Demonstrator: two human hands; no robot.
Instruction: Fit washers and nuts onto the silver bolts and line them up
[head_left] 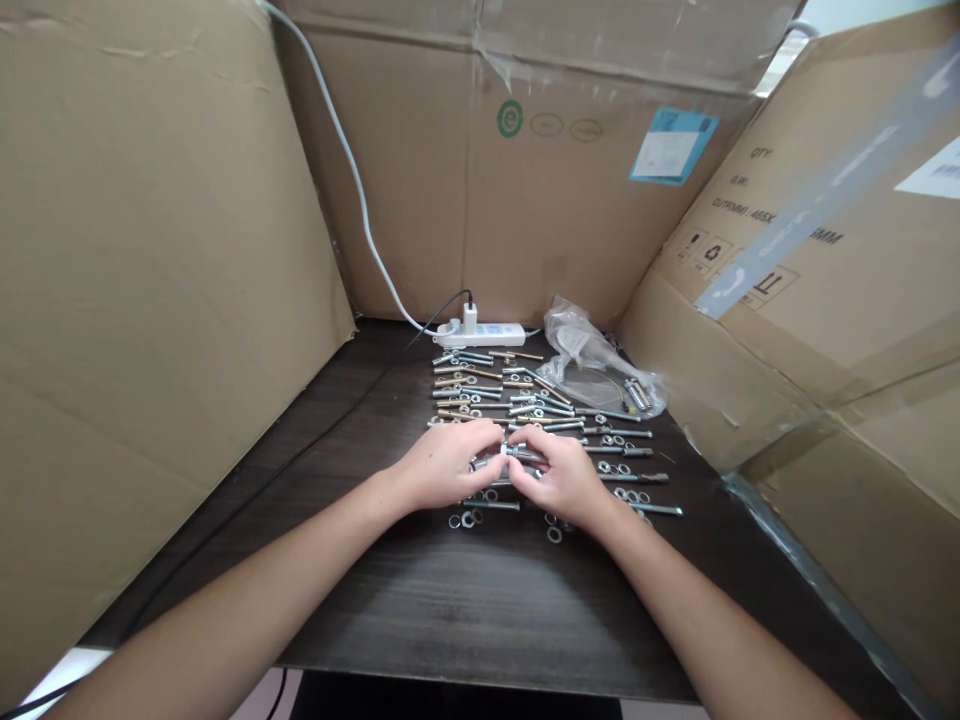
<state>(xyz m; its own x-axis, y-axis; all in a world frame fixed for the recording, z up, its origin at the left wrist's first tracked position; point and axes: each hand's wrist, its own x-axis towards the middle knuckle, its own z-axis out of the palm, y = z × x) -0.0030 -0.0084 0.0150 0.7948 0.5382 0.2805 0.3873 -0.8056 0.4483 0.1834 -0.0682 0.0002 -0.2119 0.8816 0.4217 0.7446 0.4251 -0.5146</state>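
My left hand (pixel 455 462) and my right hand (pixel 556 474) meet above the rows of hardware, fingertips almost touching. Between them is a silver bolt (pixel 517 452), its left end pinched by the thumb and fingers of both hands. A small pale fitting at that end looks like a nut, but it is too small to be sure. The rest of the bolt runs under my right fingers. Around and below my hands lie silver bolts (pixel 491 505), loose washers (pixel 554 535) and nuts (pixel 468 519). My palms hide part of the rows.
Further rows of silver and brass-coloured bolts (pixel 469 372) lie behind. At the back are a white power strip (pixel 491 335) with a plug and a clear plastic bag (pixel 577 335) holding metal parts. Cardboard walls (pixel 397 200) enclose the dark table (pixel 450 610). A black cable (pixel 300 450) crosses its left side.
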